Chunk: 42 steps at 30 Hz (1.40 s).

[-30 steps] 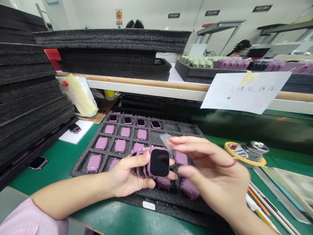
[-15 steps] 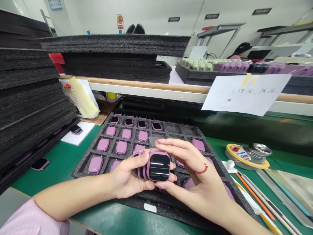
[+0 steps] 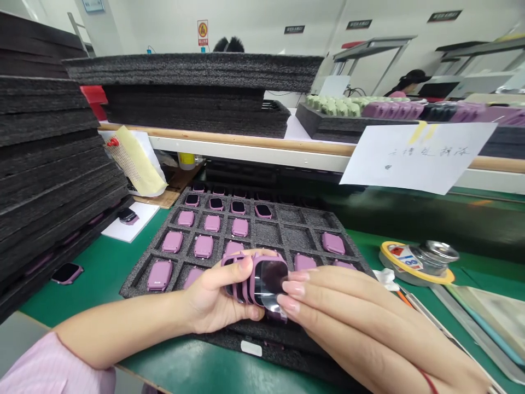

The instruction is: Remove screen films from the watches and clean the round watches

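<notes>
- So the left hand (image 3: 217,295) was curled snugly round a stack of purple watches (image 3: 240,282), thumb across the side, above the front of the foam tray (image 3: 268,233).
- Front watch (image 3: 270,273) had its dark screen facing up, with some clear film (image 3: 271,302) over the lower part.
- Right hand (image 3: 361,323) was pretty flat, fingers close together and tips at the screen's right edge; thumb was hidden, so I couldn't tell if it was gripping the film.
- That hand also blocked the tray's front right corner and part of an orange stick (image 3: 404,298). The stack and left hand hid some front slots.
- A shelf (image 3: 246,146) ran above and behind the tray, with a handwritten paper (image 3: 414,158) hanging off its edge.
- Tall pile of foam sheets (image 3: 49,148) hemmed in the left side; a loose watch (image 3: 68,273) lay near it.
- Over on the right sat a metal-topped container (image 3: 438,251) with a yellow ring.
</notes>
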Each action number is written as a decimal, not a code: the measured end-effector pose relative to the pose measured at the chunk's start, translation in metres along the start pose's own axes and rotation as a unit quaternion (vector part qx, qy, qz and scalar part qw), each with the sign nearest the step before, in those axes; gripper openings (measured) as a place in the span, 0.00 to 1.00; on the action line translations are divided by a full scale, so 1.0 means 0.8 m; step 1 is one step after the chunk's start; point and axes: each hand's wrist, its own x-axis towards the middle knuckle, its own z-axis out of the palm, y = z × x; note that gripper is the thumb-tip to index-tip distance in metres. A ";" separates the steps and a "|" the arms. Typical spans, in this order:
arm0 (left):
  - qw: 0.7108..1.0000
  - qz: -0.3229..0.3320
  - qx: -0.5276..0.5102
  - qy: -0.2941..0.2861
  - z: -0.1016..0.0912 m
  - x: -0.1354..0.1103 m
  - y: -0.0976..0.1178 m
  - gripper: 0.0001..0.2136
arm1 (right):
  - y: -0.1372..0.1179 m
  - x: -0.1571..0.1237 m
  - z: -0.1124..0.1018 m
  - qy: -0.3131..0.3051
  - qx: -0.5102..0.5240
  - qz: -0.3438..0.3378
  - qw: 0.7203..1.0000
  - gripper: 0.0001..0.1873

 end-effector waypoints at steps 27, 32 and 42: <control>0.997 -0.018 0.074 0.027 0.003 0.006 -0.002 0.25 | 0.021 0.039 0.031 -0.028 0.001 -0.032 0.999 0.26; 0.991 0.011 0.060 0.121 0.004 0.008 -0.007 0.21 | 0.039 0.051 0.010 -0.033 -0.080 -0.029 0.996 0.24; 0.996 0.007 0.034 0.081 -0.002 0.006 0.000 0.13 | 0.178 0.053 -0.012 -0.145 -0.149 0.156 0.966 0.19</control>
